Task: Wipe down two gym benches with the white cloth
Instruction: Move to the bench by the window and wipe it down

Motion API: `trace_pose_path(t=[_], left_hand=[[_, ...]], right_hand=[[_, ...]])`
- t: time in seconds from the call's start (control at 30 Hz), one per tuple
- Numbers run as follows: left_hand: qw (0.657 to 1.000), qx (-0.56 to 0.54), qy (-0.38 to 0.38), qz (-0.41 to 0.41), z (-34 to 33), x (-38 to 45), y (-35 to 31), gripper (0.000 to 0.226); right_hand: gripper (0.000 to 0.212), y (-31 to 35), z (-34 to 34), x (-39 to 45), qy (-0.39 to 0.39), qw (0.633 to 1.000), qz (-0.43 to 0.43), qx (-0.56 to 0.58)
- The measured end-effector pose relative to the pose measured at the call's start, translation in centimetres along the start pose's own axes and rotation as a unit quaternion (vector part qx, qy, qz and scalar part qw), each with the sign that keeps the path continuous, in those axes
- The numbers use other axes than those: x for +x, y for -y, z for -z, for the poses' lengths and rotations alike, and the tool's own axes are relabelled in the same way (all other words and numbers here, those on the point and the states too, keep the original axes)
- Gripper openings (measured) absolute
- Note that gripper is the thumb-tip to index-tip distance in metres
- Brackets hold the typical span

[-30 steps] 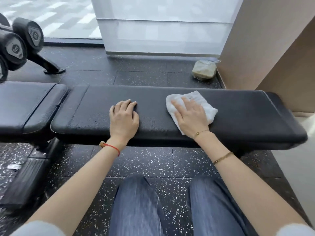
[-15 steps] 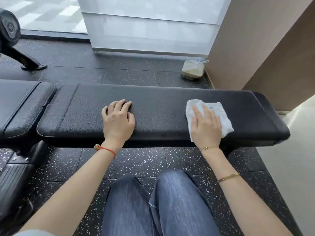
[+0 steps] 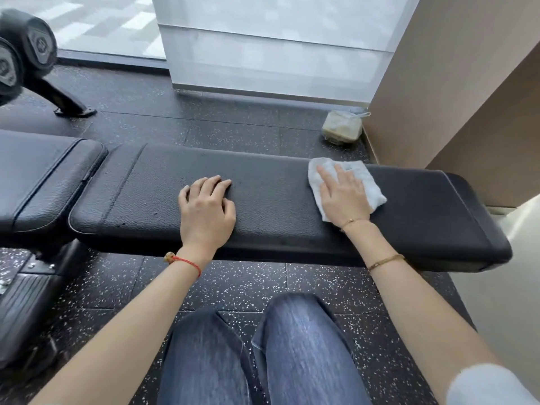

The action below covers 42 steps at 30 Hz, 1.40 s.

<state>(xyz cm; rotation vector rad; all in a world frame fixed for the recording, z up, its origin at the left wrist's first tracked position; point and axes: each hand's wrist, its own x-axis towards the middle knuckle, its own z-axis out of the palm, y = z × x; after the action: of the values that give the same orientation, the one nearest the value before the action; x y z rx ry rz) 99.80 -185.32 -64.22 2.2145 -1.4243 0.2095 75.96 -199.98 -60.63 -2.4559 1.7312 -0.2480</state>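
A long black padded leather bench [image 3: 277, 200] runs left to right across the speckled black rubber floor [image 3: 233, 130], with a second black padded bench [image 3: 43, 176] just beside its left end. The left hand [image 3: 208, 211] rests palm down near the middle of the long bench, fingers relaxed and grasping nothing. The right hand [image 3: 343, 197] presses flat, fingers straight, on a crumpled white cloth [image 3: 369, 185] lying toward the right end of the long bench. Black round dumbbells [image 3: 26, 54] sit at far left. A small clear plastic bag [image 3: 342, 128] lies on the floor by the beige wall [image 3: 438, 83].
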Motion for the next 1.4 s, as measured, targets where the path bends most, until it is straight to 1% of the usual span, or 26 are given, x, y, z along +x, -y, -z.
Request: trace_pose_path(t=[0.03,0.13,0.2,0.27,0.33,0.4,0.43,0.5,0.57,0.6,0.67,0.77,0.8,0.83,0.87,0.93,1.0,1.03,1.1,1.17,1.2,1.23,1.3,1.4], left_hand=[[1.000,0.000,0.000,0.002,0.0,0.0,-0.1,0.042],[1.000,-0.003,0.000,0.004,0.1,0.1,0.0,0.042],[1.000,-0.005,-0.002,0.004,0.0,0.0,0.0,0.041],[1.000,-0.005,-0.005,0.004,0.1,0.0,0.0,0.040],[1.000,-0.004,-0.005,0.006,0.1,0.0,-0.1,0.040],[1.000,-0.002,-0.003,0.009,0.1,0.1,-0.2,0.040],[1.000,-0.002,0.000,0.009,0.1,0.2,-0.2,0.041],[1.000,-0.002,0.001,0.008,0.2,0.2,-0.2,0.041],[1.000,-0.007,-0.005,0.007,0.1,0.1,-0.1,0.038],[1.000,-0.011,-0.007,0.007,0.0,0.1,0.0,0.036],[1.000,-0.017,-0.007,0.006,0.0,0.1,0.0,0.035],[1.000,-0.023,-0.007,0.006,0.1,0.2,-0.2,0.033],[1.000,-0.022,-0.008,0.007,0.2,0.2,-0.2,0.033],[1.000,-0.020,-0.010,0.007,0.2,0.2,-0.2,0.033],[1.000,-0.020,-0.010,0.007,0.2,0.3,-0.2,0.033],[1.000,-0.020,-0.009,0.007,0.2,0.3,-0.1,0.034],[1.000,-0.021,-0.010,0.004,0.2,0.2,-0.2,0.036],[1.000,-0.024,-0.013,0.003,0.2,0.1,-0.2,0.036],[0.999,-0.035,-0.016,0.003,0.3,0.1,-0.3,0.034],[0.999,-0.040,-0.014,0.002,0.4,0.0,-0.4,0.032],[0.999,-0.039,-0.014,0.002,0.4,0.0,-0.5,0.032],[0.999,-0.038,-0.016,0.004,0.4,0.0,-0.5,0.031],[0.999,-0.034,-0.016,0.007,0.4,0.0,-0.5,0.031],[0.999,-0.042,-0.012,0.012,0.5,0.0,-0.6,0.034]], right_hand=[[0.046,1.8,-0.3,0.4,0.006,1.000,0.029,0.002],[0.047,7.0,-2.1,-1.2,0.020,0.985,0.172,0.001],[0.049,7.9,-2.7,-2.5,0.018,0.972,0.236,0.000],[0.048,7.1,-2.4,-1.2,0.034,0.971,0.236,0.008],[0.047,7.1,-1.9,1.8,0.043,0.980,0.195,-0.004],[0.046,8.9,-1.6,4.0,0.051,0.985,0.164,-0.016],[0.046,10.3,-1.7,4.1,0.051,0.984,0.171,-0.020],[0.047,12.1,-2.6,2.6,0.044,0.972,0.228,-0.026],[0.047,11.7,-3.4,0.4,0.030,0.957,0.286,-0.020],[0.047,10.7,-3.4,0.0,0.031,0.953,0.300,-0.010],[0.047,9.0,-3.1,1.5,0.037,0.957,0.287,0.005],[0.046,8.3,-2.0,5.5,0.052,0.982,0.182,-0.011],[0.046,8.7,-1.9,5.9,0.051,0.986,0.157,-0.014],[0.045,9.3,-1.9,5.6,0.046,0.987,0.151,-0.016],[0.045,10.0,-2.1,4.6,0.040,0.986,0.162,-0.019],[0.047,10.8,-2.8,1.4,0.031,0.974,0.222,-0.015],[0.047,9.9,-3.1,-1.6,0.029,0.961,0.274,-0.007],[0.047,8.9,-3.1,-2.1,0.031,0.959,0.281,-0.004],[0.047,6.5,-2.4,-1.3,0.031,0.969,0.247,-0.009],[0.047,4.8,-1.6,0.1,0.018,0.986,0.164,-0.020],[0.046,4.8,-1.5,0.3,0.008,0.992,0.126,-0.018],[0.045,5.6,-1.5,-0.1,-0.002,0.994,0.105,-0.013],[0.045,8.4,-2.4,-2.9,-0.014,0.993,0.115,0.003],[0.043,11.2,-3.6,-7.7,-0.040,0.981,0.186,0.024]])
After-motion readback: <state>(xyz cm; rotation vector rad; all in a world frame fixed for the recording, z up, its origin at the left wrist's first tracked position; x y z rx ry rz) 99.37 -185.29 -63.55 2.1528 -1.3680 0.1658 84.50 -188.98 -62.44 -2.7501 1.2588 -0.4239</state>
